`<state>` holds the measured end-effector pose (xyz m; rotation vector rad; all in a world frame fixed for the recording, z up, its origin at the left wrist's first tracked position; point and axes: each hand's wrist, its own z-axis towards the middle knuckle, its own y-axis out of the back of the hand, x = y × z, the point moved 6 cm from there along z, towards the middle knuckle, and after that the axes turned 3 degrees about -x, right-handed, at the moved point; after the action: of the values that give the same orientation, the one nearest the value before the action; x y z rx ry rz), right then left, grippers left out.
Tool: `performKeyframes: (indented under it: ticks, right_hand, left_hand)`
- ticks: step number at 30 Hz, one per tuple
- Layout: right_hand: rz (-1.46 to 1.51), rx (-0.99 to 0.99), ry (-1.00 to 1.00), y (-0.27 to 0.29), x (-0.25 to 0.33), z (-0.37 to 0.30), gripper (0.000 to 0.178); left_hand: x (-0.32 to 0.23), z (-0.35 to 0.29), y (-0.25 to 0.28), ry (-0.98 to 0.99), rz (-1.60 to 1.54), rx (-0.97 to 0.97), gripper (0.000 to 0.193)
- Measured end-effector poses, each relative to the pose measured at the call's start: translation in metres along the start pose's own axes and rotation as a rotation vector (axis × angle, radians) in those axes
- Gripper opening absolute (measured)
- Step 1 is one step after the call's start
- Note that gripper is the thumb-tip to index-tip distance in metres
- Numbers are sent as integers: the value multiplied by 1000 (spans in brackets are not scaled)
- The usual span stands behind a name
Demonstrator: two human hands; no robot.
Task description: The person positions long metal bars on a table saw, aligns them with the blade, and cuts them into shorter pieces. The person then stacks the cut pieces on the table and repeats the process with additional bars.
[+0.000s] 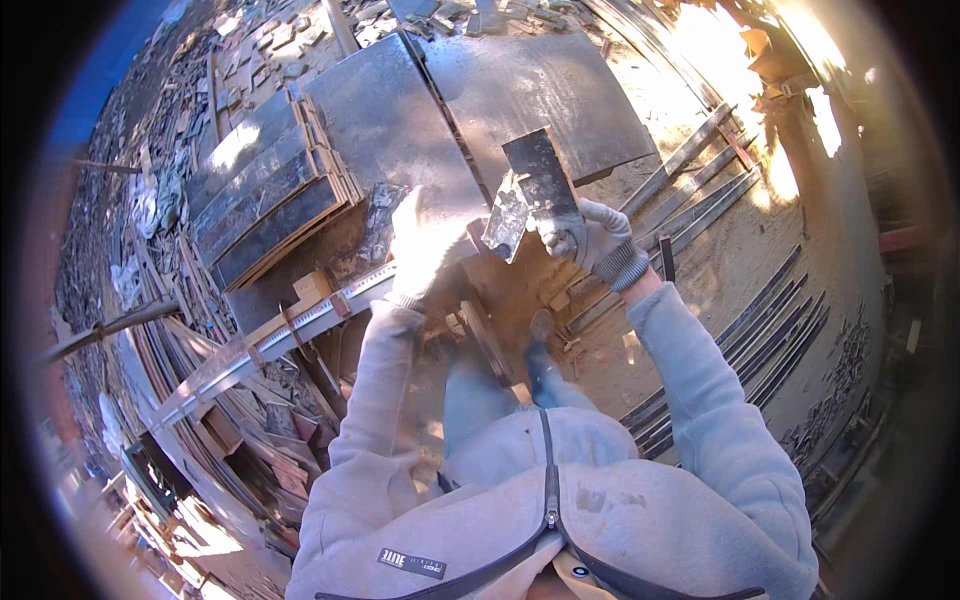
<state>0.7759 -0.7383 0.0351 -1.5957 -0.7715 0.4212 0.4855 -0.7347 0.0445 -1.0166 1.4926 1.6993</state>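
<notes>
The right hand [592, 236] is holding a dark board [543, 172] at one o'clock, fingers wrapping its near end, probably steadying it. At ten o'clock, glare is whitening the left hand [414, 252], so I cannot tell its fingers' state.

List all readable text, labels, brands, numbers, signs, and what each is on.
Dark rectangular label on the gray jacket: light lettering, not transcribed here.
Dark marks on the jacket's other side: unreadable.
Ruled strip on the metal rail: markings too small to read.
Dark board in the right hand: no legible text.
</notes>
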Motion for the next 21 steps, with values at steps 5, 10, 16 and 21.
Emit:
performKeyframes:
  ticks: [5, 10, 16, 21]
  right_hand:
    - [-124, -47, 88, -30, 11, -29, 57]
    - [-1956, -289, 447, -70, 73, -45, 63]
    - [-2274, 105, 626, -94, 45, 16, 46]
    - [-2185, 264, 573, -97, 11, 34, 46]
  left_hand:
    - [-46, -43, -72, 636, -620, 539, 51]
    - [-45, -20, -42, 527, -274, 566, 58]
    - [-59, 13, -34, 493, -798, 888, 91]
    - [-58, 9, -36, 404, -599, 885, 79]
